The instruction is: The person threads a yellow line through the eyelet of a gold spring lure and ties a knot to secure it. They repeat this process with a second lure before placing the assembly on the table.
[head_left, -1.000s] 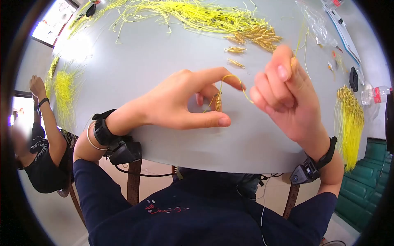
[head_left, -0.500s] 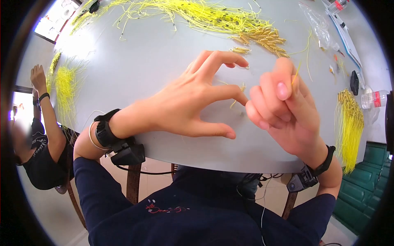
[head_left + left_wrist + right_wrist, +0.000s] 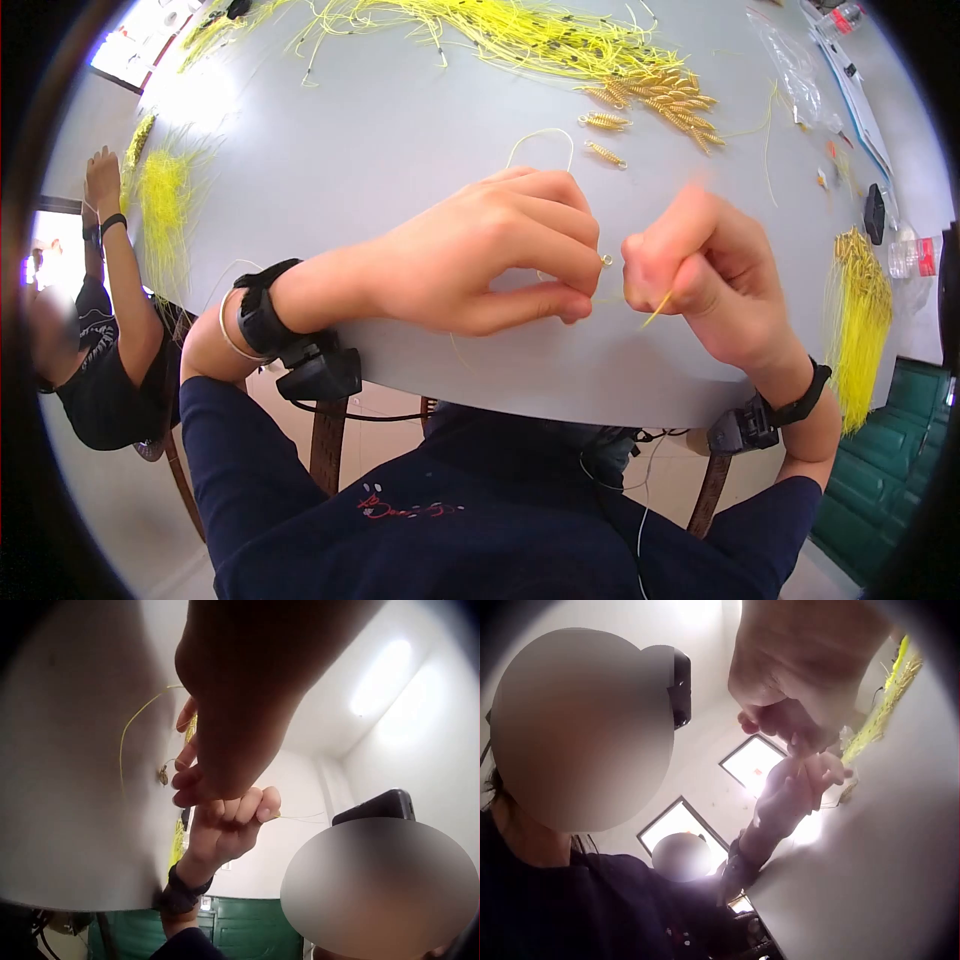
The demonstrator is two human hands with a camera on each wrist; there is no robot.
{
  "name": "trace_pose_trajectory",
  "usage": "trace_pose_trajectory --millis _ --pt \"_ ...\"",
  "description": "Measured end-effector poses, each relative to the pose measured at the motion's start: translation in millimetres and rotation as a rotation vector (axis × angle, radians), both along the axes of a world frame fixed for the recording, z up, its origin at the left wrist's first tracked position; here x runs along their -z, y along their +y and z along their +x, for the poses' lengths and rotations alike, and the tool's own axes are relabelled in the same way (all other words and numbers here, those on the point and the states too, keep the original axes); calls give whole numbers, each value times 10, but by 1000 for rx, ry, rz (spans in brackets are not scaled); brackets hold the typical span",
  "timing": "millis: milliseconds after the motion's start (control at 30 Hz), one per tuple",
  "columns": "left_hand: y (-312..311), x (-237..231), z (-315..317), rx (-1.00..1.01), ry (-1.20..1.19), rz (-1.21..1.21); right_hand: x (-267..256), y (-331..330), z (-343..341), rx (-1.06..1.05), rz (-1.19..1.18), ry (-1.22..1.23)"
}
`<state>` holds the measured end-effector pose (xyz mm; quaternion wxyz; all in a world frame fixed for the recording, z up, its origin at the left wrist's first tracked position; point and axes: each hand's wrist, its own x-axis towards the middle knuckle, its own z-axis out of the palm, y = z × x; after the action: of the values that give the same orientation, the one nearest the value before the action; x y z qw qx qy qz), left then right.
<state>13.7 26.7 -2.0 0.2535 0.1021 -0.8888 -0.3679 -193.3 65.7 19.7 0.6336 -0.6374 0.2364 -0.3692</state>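
Observation:
In the head view my left hand (image 3: 500,255) is curled with its thumb and index fingertip drawn together, and the small eye of a gold coil spring (image 3: 606,260) shows at the fingers. Most of that spring is hidden by the hand. A thin yellow line (image 3: 540,132) loops out above the knuckles. Just to the right, my right hand (image 3: 715,275) pinches a yellow line end (image 3: 655,310) between thumb and curled index finger. The two hands are close together over the table's near side. From the left wrist, a small gold piece (image 3: 163,776) appears beside the left fingertips.
Gold springs (image 3: 680,100) lie in a pile on the grey table (image 3: 400,130), beside long yellow lines (image 3: 540,40). Two loose springs (image 3: 605,153) lie nearer. A finished-looking yellow bundle (image 3: 860,330) hangs at the right edge. Another person (image 3: 110,360) sits at the left.
My left hand's spread fingers have curled in and its thumb has come up to the index finger. My right hand has turned over, so its yellow line end now points down and left.

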Motion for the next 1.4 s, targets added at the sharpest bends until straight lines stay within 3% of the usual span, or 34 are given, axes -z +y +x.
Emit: trace_pose_trajectory --millis 133,233,333,400,567,633,667,733,800,967,1233,1367,1400 --pt "-114 -37 18 -9 -87 10 31 -100 -87 148 -191 28" --pt "-180 -53 49 -116 -25 -42 -12 -317 -308 191 -219 -143" --pt "-196 -67 49 -191 -84 -14 0 -421 -501 166 -257 -102" --pt "-172 -60 34 -245 -95 77 14 -427 -484 205 -215 -95" --pt "-226 -13 35 -289 -167 23 13 -448 -485 266 -104 6" --pt "-228 27 37 -278 -160 -2 -63 -396 -464 324 56 267" --pt "-228 50 46 -289 -141 19 -39 -366 -420 324 55 269" --pt "-212 36 49 -300 -123 37 64 -298 -282 227 -391 547" --pt "-167 -24 40 -405 -71 309 72 -247 -172 207 -380 579" --pt "-185 4 53 -357 -65 239 132 -190 -68 235 -261 562" --pt "-134 -18 48 -324 -69 310 191 -175 -5 397 -545 495" --pt "-124 -4 46 -349 -42 275 164 -176 -16 462 -494 509" --pt "-119 -12 46 -371 -45 298 197 -205 -38 441 -570 503"
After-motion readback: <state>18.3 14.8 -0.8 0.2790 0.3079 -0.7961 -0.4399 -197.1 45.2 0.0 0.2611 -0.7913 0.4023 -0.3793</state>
